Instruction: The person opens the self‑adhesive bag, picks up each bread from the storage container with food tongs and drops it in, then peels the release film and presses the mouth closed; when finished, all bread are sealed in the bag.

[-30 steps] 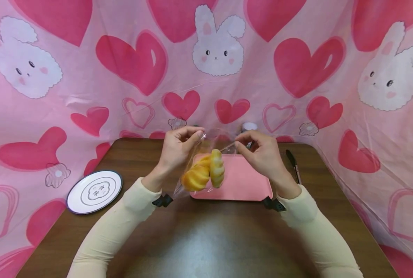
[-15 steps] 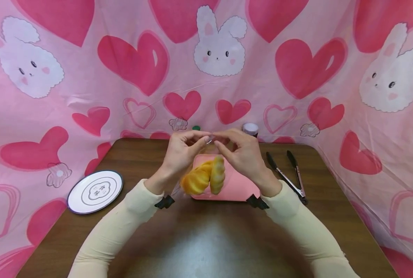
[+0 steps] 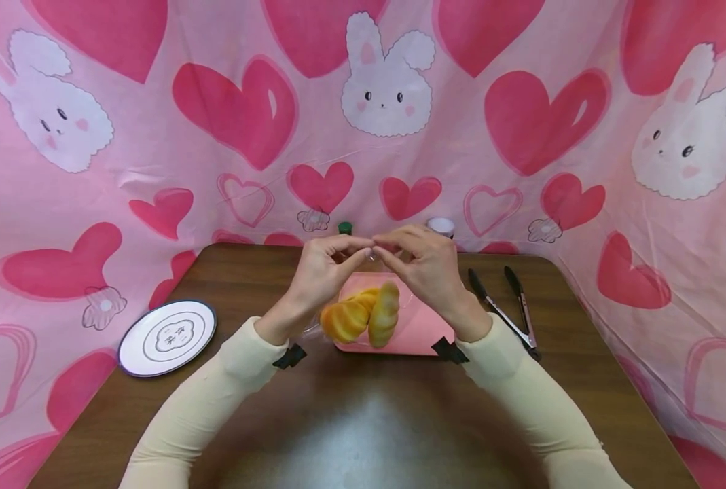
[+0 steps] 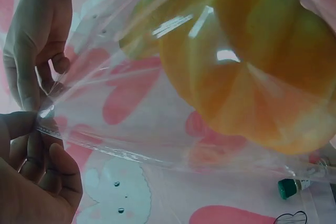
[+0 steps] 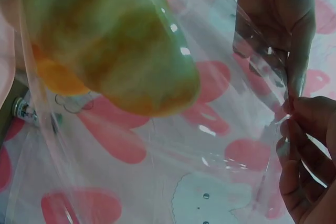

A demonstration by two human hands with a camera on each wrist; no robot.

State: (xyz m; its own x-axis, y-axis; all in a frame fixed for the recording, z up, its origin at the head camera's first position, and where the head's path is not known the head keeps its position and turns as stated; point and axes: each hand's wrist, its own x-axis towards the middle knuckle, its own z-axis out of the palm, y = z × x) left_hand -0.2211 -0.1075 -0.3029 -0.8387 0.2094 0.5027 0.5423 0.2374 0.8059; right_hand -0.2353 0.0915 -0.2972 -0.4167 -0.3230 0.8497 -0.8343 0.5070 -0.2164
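Note:
A clear plastic bag (image 4: 121,142) hangs from both hands, with two bread pieces inside it. One is a golden ridged bun (image 3: 346,320); the other, a paler twisted bread roll (image 3: 384,315), leans against its right side. My left hand (image 3: 326,266) pinches the bag's top edge between thumb and forefinger. Fingertip to fingertip with it, my right hand (image 3: 422,261) pinches the same edge. In the left wrist view the bag's mouth is gathered at the meeting fingertips, its film sloping down to the bread. Behind the bag lies a pink tray (image 3: 420,324).
A white plate (image 3: 139,339) with a dark rim lies at the left of the wooden table (image 3: 350,421). Tongs (image 3: 524,309) lie spread at the right. Behind the hands stand a green-capped bottle (image 3: 345,228) and a white-lidded jar (image 3: 441,226).
My right hand has moved left until its fingertips meet the left hand's, drawing the bag's open mouth together. The bread hangs slightly lower, and the tongs are now fully uncovered.

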